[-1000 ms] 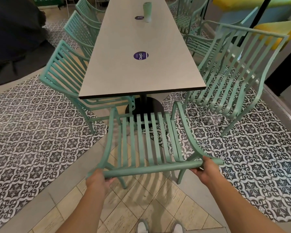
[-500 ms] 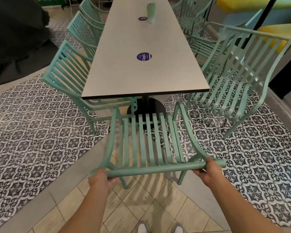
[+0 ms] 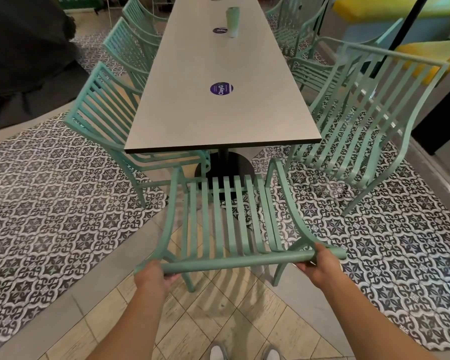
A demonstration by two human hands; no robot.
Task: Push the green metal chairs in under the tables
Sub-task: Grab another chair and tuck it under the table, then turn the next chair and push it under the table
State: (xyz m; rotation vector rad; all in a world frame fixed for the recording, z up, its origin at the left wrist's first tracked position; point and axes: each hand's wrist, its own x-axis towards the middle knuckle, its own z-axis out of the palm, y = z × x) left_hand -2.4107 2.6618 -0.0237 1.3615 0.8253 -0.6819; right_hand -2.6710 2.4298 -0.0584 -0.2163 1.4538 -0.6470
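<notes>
A: Change since a second ago?
B: End chair [image 3: 226, 219]: front of seat now nearer the desk [image 3: 218, 113] edge and its black round base [image 3: 226, 167]; both hands keep their grip on the top rail.

A: Hands, item by item.
B: Left hand [image 3: 152, 278]: closed around the left end of the chair's top rail [image 3: 234, 262]. Right hand [image 3: 317, 265]: closed around the right end of the same rail, fingers wrapped under it.

A: Chair position?
B: At the short end of the desk, back toward the person, seat slats pointing at the base; seat front just short of the desk edge, rear legs on the beige floor tiles [image 3: 218, 307].

A: Other chairs?
B: One green chair at left [image 3: 107, 120], seat tucked under the desk. One green chair at right [image 3: 369, 120], standing clear of the desk at an angle. More green chairs along both long sides.

A: On the desk?
B: One purple round sticker [image 3: 221, 88], a second sticker [image 3: 220, 30] farther off, one pale green tumbler [image 3: 232, 21] upright beside it.

A: Floor?
B: Patterned black-and-white tiles [image 3: 50, 203] on both sides.
</notes>
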